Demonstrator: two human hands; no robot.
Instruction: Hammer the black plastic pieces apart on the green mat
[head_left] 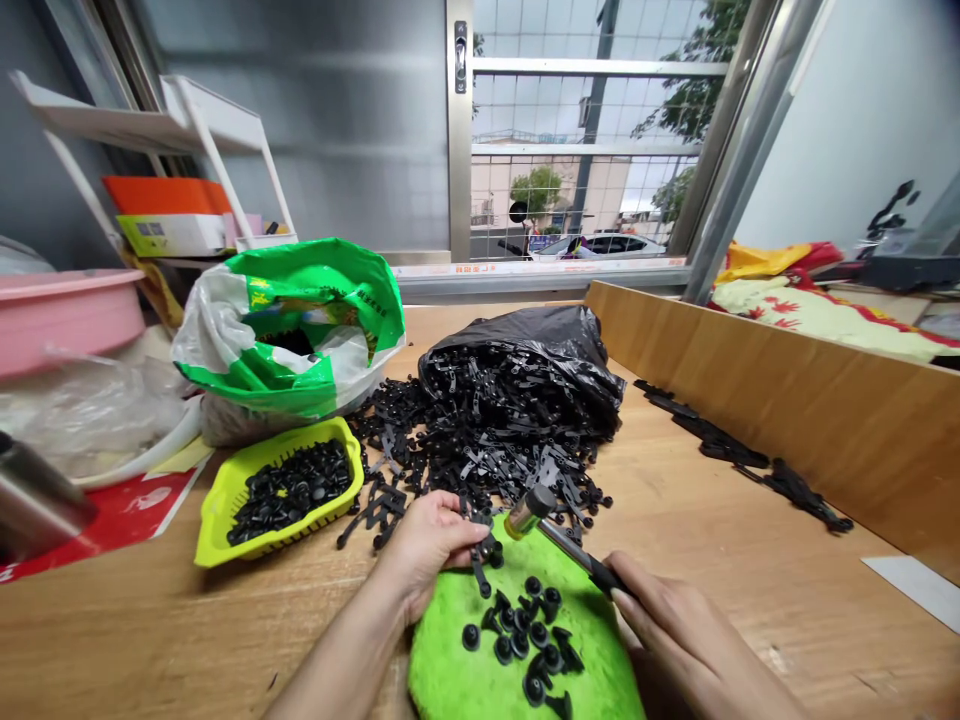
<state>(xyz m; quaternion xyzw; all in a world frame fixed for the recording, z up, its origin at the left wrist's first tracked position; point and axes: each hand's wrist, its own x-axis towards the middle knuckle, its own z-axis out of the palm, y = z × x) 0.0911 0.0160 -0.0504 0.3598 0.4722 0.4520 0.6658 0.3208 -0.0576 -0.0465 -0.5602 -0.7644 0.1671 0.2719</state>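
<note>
Two hands are working at the near edge. The right hand (679, 630) is gripping the handle of one small hammer (559, 535), grip clenched around it, with the hammer head hovering just above the pad. The left hand (427, 545) is pinching one black clip (480, 565) between its fingertips, grip closed on it, holding it at the far edge of one green pad (465, 670). Roughly a dozen black round caps (529, 635) are lying loose on that pad.

One wooden tabletop (690, 520) is carrying everything, with one raised wooden board (787, 400) running along its right side; one row of assembled black pieces (739, 455) is lying against that board.

One yellow-green basket (217, 500) is sitting left of the pad, holding many black caps, too many to count. One heap of black clips (487, 440) is spilling from one black bag (540, 340) just beyond the hands. One green and white bag (300, 320) is slumping behind the basket. One pink basin (64, 310) and one white shelf (150, 125) are standing far left. One barred window (585, 140) is closing the far side.
</note>
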